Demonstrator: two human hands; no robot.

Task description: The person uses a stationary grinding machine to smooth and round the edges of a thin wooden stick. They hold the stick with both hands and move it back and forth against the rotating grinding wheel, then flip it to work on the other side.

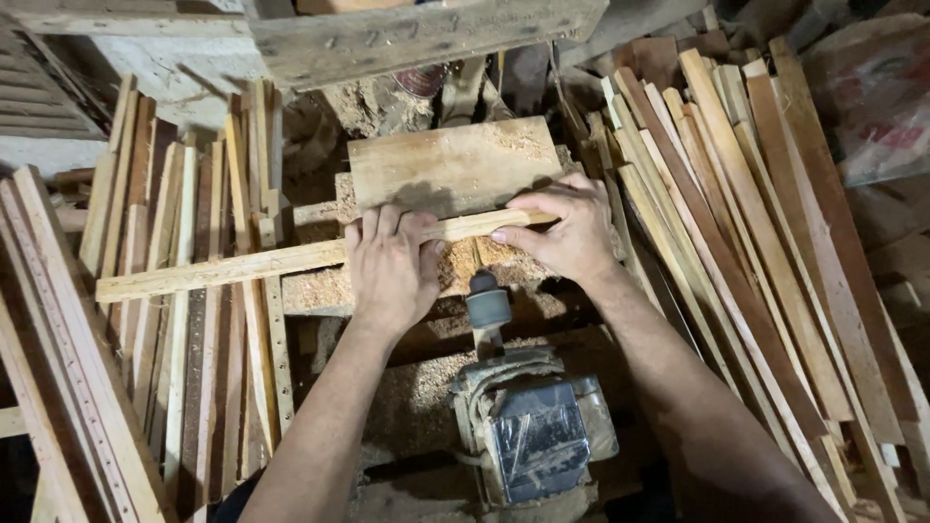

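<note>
Near the middle of the frame the left hand (389,266) lies flat, palm down, on a long pale wooden strip (232,267), fingers together and stretched forward so that their tips reach the edge of the flat board (453,165) just above. It presses rather than grips: the hand is spread open and wraps around nothing. The right hand (567,230), right of centre, is curled over the strip's right end, thumb along the near edge and fingers hooked over the far one, so this hand does have hold of the strip. Between them the two hands keep the strip pinned across the sawdust-covered bench (320,291), hard against the board, which seems to serve as a fence that keeps the strip straight.

The strip runs from centre left, where its free end sticks out over the stacked slats, to the right hand.

Just below the hands, a short grey spindle (488,308) rises from a motor (538,436) wrapped in dusty cloth and plastic at bottom centre. Whether a cutter sits under the strip I cannot tell; the wood and hands cover that spot.

Further out, slats (184,291) stand in rows on the left side of the frame, and a larger fan of long laths (736,223) leans across the right, both within arm's reach. A heavy weathered beam (426,34) crosses the top.
</note>
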